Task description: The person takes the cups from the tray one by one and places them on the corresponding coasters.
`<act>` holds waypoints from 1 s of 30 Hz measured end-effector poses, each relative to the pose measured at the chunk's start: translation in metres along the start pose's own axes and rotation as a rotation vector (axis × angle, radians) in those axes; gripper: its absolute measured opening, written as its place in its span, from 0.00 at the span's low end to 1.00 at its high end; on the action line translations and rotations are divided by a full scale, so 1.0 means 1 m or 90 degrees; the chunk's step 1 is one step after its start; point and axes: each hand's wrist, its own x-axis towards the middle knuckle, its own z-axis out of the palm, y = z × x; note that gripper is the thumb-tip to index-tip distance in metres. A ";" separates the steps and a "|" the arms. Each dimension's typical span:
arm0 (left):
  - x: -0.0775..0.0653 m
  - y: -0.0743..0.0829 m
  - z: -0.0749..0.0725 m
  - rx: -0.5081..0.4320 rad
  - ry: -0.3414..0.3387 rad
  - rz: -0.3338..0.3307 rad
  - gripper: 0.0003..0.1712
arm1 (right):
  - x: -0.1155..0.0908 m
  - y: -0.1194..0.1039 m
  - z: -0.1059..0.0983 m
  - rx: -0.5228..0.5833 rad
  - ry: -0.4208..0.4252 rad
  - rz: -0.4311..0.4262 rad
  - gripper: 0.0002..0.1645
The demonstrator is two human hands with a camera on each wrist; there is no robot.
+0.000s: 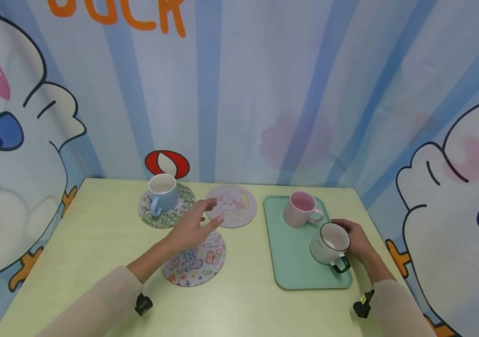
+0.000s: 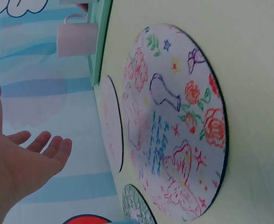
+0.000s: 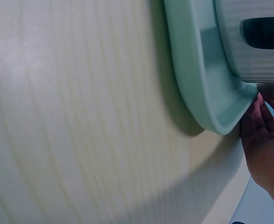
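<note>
In the head view my left hand (image 1: pixel 193 227) reaches over the coasters with fingers and thumb spread and nothing held. Below it lies a round floral coaster (image 1: pixel 197 264), and beyond its fingertips a pink coaster (image 1: pixel 237 206). A blue mug (image 1: pixel 165 194) stands on a green patterned coaster (image 1: pixel 184 217) to its left. My right hand (image 1: pixel 357 238) is at the right edge of a green tray (image 1: pixel 287 267); its fingers (image 3: pixel 263 119) grip the rim. Beside it, on the tray, stands a white mug (image 1: pixel 327 243) with a black rim and handle, partly hiding the fingertips. A pink mug (image 1: pixel 300 210) stands behind.
The pale yellow table (image 1: pixel 247 309) ends at a blue-striped curtain (image 1: pixel 243 93) printed with white cartoon ducks. The two mugs stand close together in the tray's right half. The tray is to the right of the coasters, with bare tabletop between.
</note>
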 end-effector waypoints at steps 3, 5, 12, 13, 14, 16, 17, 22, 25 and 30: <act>0.000 0.001 0.007 -0.012 -0.017 0.016 0.41 | 0.001 0.001 0.000 -0.003 -0.001 -0.001 0.30; 0.000 0.002 0.013 -0.022 -0.032 0.026 0.41 | 0.001 0.003 0.000 -0.010 0.000 -0.007 0.31; -0.001 0.006 0.036 -0.049 -0.066 0.024 0.39 | 0.002 0.007 0.000 -0.023 0.005 -0.027 0.32; -0.001 0.006 0.039 -0.051 -0.066 0.030 0.39 | 0.002 0.007 0.000 -0.026 0.006 -0.027 0.32; 0.000 0.007 0.042 -0.054 -0.067 0.035 0.39 | 0.002 0.007 0.000 -0.028 0.007 -0.026 0.32; 0.000 0.008 0.048 -0.059 -0.071 0.040 0.39 | 0.001 0.005 0.000 -0.028 0.008 -0.025 0.32; 0.000 0.009 0.050 -0.059 -0.072 0.043 0.39 | 0.001 0.004 0.000 -0.029 0.008 -0.025 0.32; 0.000 0.016 0.057 -0.075 -0.084 0.051 0.39 | -0.001 0.000 0.000 -0.027 0.006 -0.028 0.32; 0.001 0.020 0.061 -0.075 -0.090 0.054 0.39 | 0.000 0.001 0.000 -0.026 0.004 -0.026 0.32; 0.003 0.026 0.071 -0.078 -0.092 0.071 0.39 | 0.003 0.007 -0.001 -0.032 0.006 -0.026 0.32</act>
